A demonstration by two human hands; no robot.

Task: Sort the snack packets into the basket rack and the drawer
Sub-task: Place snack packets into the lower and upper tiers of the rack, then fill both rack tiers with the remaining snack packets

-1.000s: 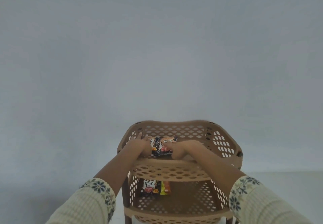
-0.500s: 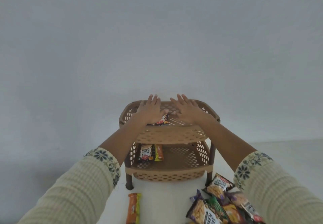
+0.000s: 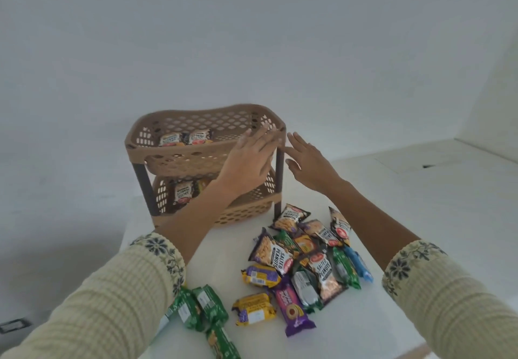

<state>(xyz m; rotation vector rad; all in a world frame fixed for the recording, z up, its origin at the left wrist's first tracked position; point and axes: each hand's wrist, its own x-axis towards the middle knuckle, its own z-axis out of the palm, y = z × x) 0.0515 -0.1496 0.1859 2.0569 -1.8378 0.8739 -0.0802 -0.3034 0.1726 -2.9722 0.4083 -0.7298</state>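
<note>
A brown two-tier basket rack (image 3: pixel 173 159) is seen standing just left of the frame's centre on a white table (image 3: pixel 372 213). Both hands are held flat with the fingers spread and nothing gripped. The left hand (image 3: pixel 248 159) is raised in front of the rack's right end, its fingertips reaching up to the upper basket's rim; whether the rim is actually touched cannot be told. The right hand (image 3: pixel 309 162) is held just right of the rack's dark right front post (image 3: pixel 279 182), palm turned toward it, apart from the left hand with the post showing between them. No packet is held in either hand.

Two peanut packets (image 3: pixel 185 137) are seen lying side by side in the upper basket, toward its left. In the lower basket another peanut packet (image 3: pixel 182 192) stands toward the left, partly hidden behind the left forearm.

A loose pile of snack packets (image 3: pixel 302 257) lies on the table at lower centre-right, below the hands and between the two forearms: salted peanut packets (image 3: pixel 273 252), yellow and purple biscuit packets (image 3: pixel 260 274), a blue packet (image 3: pixel 360 267). A cluster of green packets (image 3: pixel 200 308) lies at the bottom centre, beside the left sleeve (image 3: pixel 117 297). Both sleeves are cream with dark floral cuffs.
</note>
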